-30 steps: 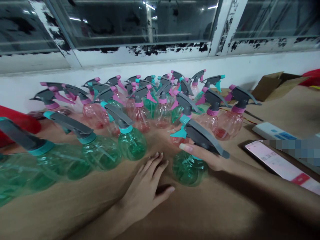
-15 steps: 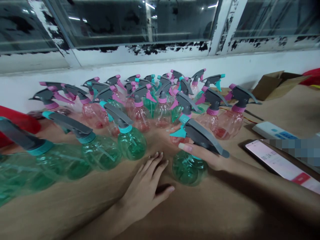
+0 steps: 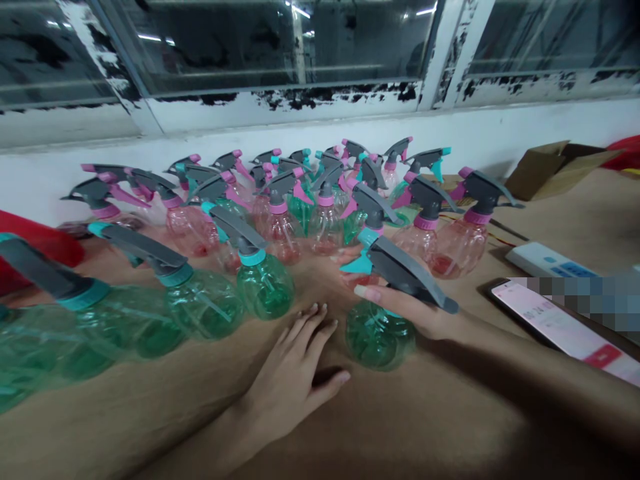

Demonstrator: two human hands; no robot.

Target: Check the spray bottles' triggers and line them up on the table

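Observation:
My right hand [image 3: 415,310] is closed round the neck of a green spray bottle [image 3: 377,340], below its grey head and turquoise trigger. The bottle stands upright on the brown table. Some of the fingers are hidden behind the bottle. To the left, my left hand [image 3: 295,373] lies flat on the table with the fingers stretched out and holds nothing. Just beyond its fingertips stands another green spray bottle [image 3: 265,287]. Further left, more green spray bottles [image 3: 205,303] stand in a row.
Pink spray bottles [image 3: 284,233] and some green ones crowd the table toward the white wall. At the right lie a phone [image 3: 560,327], a white power strip [image 3: 543,259] and an open cardboard box [image 3: 545,177]. A red bag [image 3: 40,250] is at the left edge.
Both hands and the held spray bottle keep practically the same place. The view has shifted very slightly.

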